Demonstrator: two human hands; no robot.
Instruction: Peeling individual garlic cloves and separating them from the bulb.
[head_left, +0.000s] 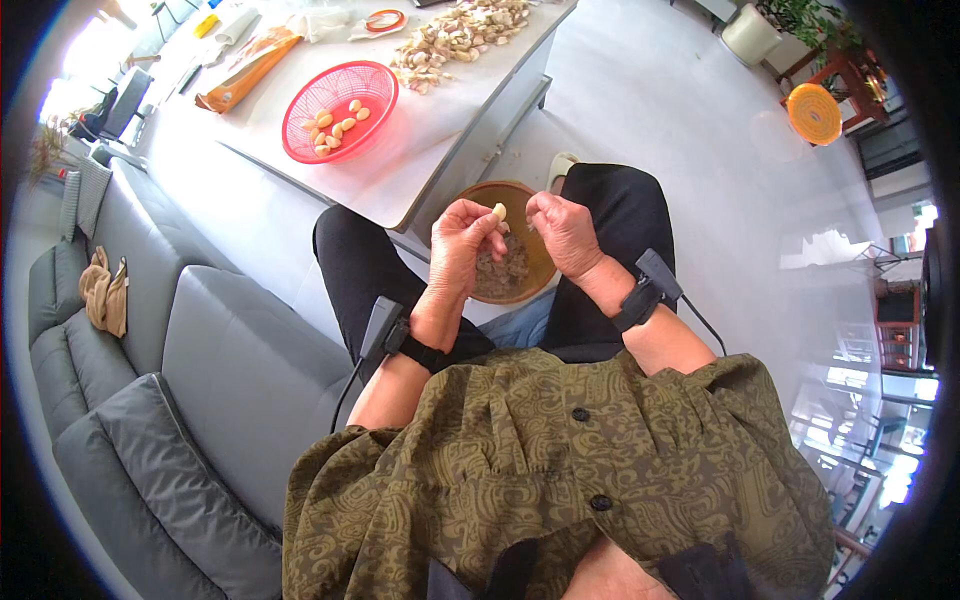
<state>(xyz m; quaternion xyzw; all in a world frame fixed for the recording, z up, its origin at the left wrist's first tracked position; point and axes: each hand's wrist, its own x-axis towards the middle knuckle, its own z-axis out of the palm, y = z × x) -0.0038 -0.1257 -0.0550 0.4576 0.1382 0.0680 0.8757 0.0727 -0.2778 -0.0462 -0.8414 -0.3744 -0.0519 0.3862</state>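
A pale garlic clove (499, 211) is pinched between the thumb and index finger of my left hand (456, 244). Just to its right, my right hand (568, 231) has its fingers drawn together, with what looks like a whitish scrap of garlic skin (531, 224) at the tips. Both hands are over a round yellow-brown basin (538, 270) between my knees, and loose skins (502, 274) lie in it. On the table, a red plastic colander (294, 124) holds several peeled cloves (337, 130). Behind it spreads a heap of unpeeled cloves (457, 37).
The white table's (390, 184) corner juts toward my left knee. An orange bag (251, 71) and a roll of tape (385, 21) lie on it. A grey sofa (247, 337) stands at left, with a brown cloth (105, 292) on it. An orange stool (815, 114) is at far right.
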